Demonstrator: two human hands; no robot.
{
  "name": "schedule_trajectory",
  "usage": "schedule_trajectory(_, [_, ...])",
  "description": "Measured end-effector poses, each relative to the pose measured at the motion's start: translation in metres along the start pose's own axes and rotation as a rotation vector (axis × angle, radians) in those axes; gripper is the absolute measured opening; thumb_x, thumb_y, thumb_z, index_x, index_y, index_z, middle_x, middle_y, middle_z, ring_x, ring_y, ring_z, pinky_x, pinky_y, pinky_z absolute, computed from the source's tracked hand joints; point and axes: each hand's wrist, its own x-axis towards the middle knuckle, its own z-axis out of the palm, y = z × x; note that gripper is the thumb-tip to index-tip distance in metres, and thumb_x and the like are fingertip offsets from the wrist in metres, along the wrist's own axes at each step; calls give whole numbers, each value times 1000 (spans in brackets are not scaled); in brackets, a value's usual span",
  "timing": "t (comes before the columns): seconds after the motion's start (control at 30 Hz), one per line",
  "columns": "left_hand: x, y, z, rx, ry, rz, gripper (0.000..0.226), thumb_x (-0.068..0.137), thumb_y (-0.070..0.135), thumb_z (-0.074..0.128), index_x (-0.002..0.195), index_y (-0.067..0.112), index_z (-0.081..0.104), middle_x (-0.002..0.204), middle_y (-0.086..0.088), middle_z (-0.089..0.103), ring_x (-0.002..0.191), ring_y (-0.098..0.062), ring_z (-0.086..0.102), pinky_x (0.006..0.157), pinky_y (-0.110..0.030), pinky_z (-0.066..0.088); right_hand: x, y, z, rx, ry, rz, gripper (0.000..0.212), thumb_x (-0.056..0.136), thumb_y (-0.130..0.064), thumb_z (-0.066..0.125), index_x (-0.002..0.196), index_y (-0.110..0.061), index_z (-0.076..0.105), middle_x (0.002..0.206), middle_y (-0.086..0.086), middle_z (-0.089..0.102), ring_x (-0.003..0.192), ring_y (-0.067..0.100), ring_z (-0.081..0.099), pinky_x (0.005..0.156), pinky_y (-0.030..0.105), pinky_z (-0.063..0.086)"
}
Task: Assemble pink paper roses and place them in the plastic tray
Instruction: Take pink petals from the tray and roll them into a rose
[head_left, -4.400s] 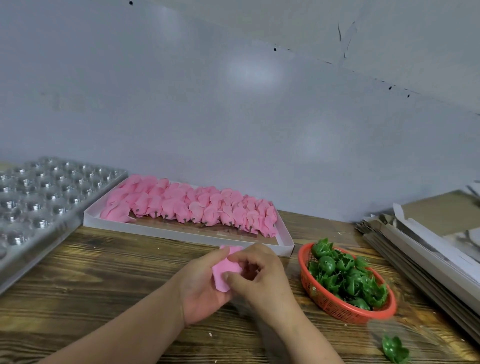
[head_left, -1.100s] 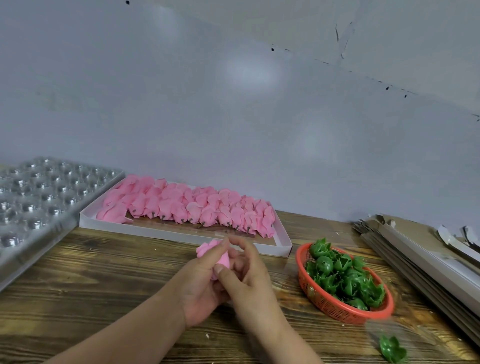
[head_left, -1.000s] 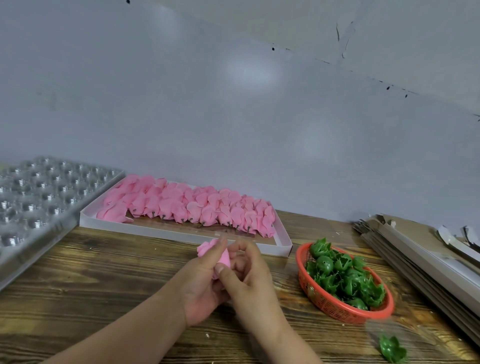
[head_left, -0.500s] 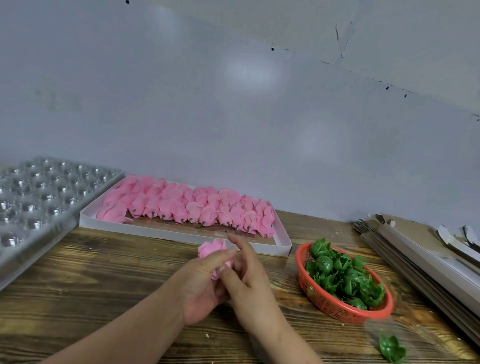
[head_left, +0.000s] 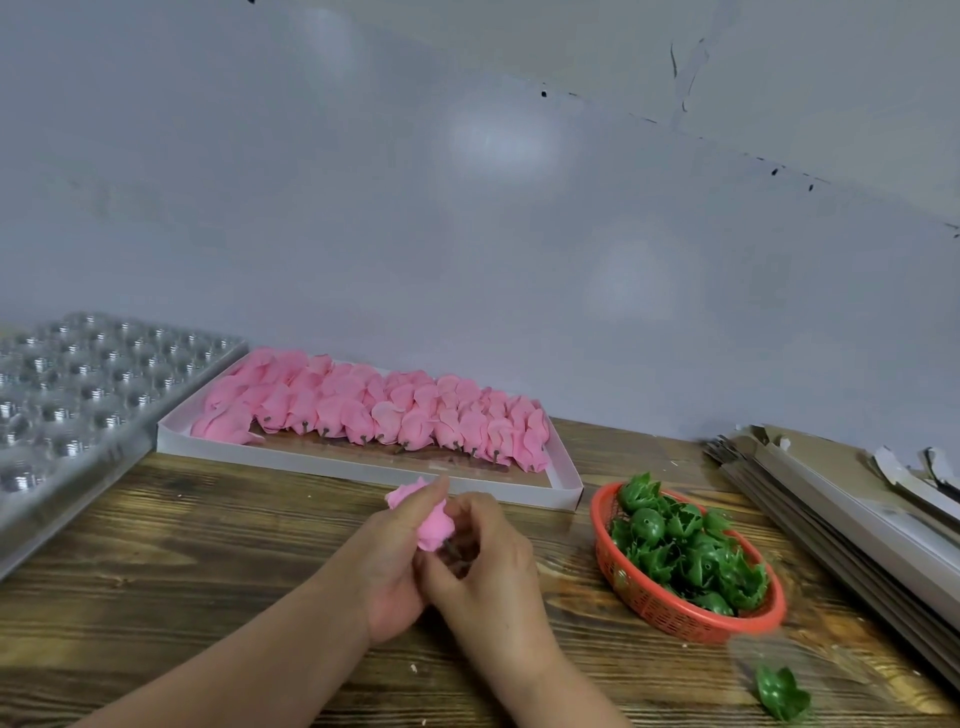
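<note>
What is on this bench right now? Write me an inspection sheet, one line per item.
Surface: dark-grained wooden table, a few pale crumbs on it.
Job's things: half-rolled pink paper rose held over the table; clear plastic cavity tray at far left, no roses seen in it; shallow white cardboard box with rows of pink petal pieces.
Clutter: red plastic mesh basket of green plastic calyxes; one loose green calyx near the right front edge; stack of flat grey cardboard at right.
Grippers: left hand holds the rose; right hand pinches at its base.
Cables: nothing seen.
Surroundings: plain grey wall with cracks.
</note>
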Motion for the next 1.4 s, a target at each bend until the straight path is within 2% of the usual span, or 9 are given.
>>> schedule_trajectory(0.2, [2, -1, -2, 76, -94, -6, 48, 72, 37, 65, 98, -2, 66, 81, -19, 67, 68, -25, 67, 66, -32, 56, 2, -3, -2, 479, 0, 200, 22, 66, -11, 70, 86, -8, 60, 67, 6, 56, 62, 14, 48, 61, 36, 44])
schedule_trajectory(0.3, [0, 0, -3, 118, -134, 4, 37, 71, 42, 63, 70, 7, 77, 78, -18, 70, 67, -24, 69, 72, -35, 54, 4, -3, -2, 694, -51, 273, 20, 74, 5, 68, 91, 2, 57, 70, 16, 56, 67, 25, 50, 62, 38, 43])
schedule_trajectory(0.4, [0, 0, -3, 97, -89, 26, 35, 69, 40, 67, 64, 7, 76, 76, -16, 70, 67, -25, 70, 71, -36, 57, 2, -1, -2, 445, -47, 177, 20, 74, -9, 70, 90, -11, 58, 70, 5, 62, 65, 18, 55, 65, 36, 47])
schedule_trajectory(0.5, [2, -2, -1, 41, 8, 38, 51, 63, 37, 72, 93, -5, 70, 79, -17, 70, 67, -25, 71, 56, -30, 57, -2, 0, 0, 33, 15, 12, 22, 74, -26, 68, 92, -31, 56, 78, -10, 65, 72, 5, 59, 68, 28, 50])
schedule_trajectory(0.57, [1, -3, 0, 60, -4, 36, 63, 61, 38, 74, 105, -6, 66, 84, -17, 70, 72, -24, 71, 57, -30, 57, -2, 0, 2, 56, 46, 2, 18, 76, -24, 66, 91, -30, 57, 80, -10, 65, 75, 6, 60, 69, 33, 50])
schedule_trajectory(0.8, [1, -4, -7, 100, -157, 57, 39, 61, 35, 76, 87, 6, 75, 88, -17, 67, 81, -25, 66, 87, -39, 50, 3, -6, -2, 520, 17, 112, 17, 70, -9, 64, 87, -12, 63, 66, 10, 62, 61, 15, 55, 60, 32, 47])
schedule_trajectory(1.03, [-2, -1, -7, 131, -198, 35, 33, 65, 39, 72, 86, 14, 79, 91, -7, 56, 34, -2, 31, 33, -16, 28, 4, -9, -5, 1014, -149, 356, 2, 84, 1, 63, 82, 1, 61, 55, 12, 58, 46, 16, 55, 45, 21, 47])
schedule_trajectory(1.23, [1, -1, -4, 37, -177, 8, 21, 68, 32, 68, 66, 14, 78, 83, -7, 73, 67, -16, 70, 61, -30, 57, 3, -1, -1, 357, 8, 112, 20, 70, -15, 71, 87, -16, 61, 63, 0, 59, 56, 11, 52, 57, 31, 45])
schedule_trajectory(1.4, [2, -4, -2, 1, -131, -9, 38, 62, 30, 73, 90, 4, 78, 80, -10, 72, 69, -19, 71, 58, -29, 58, 0, 0, 2, 61, 137, -53, 10, 76, -24, 69, 83, -23, 61, 65, -8, 58, 59, 5, 52, 57, 30, 47])
